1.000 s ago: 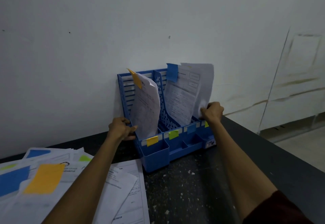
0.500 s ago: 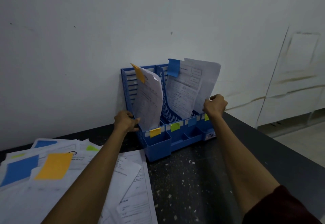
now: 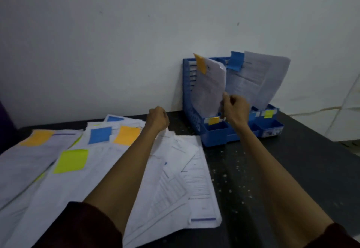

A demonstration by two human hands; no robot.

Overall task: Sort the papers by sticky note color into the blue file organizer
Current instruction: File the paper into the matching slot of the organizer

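Now the right hand (image 3: 236, 109) pinches the orange-tagged paper (image 3: 208, 89) in the blue organizer (image 3: 214, 137); left hand (image 3: 157, 120) curls over loose papers (image 3: 97, 179), grip unclear.

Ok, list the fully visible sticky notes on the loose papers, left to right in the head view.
far-left orange note → lime-green note → blue note → right-hand orange note

One organizer (image 3: 215, 137), two hands (image 3: 157, 120) (image 3: 236, 109) — many overlapping papers (image 3: 81, 185)
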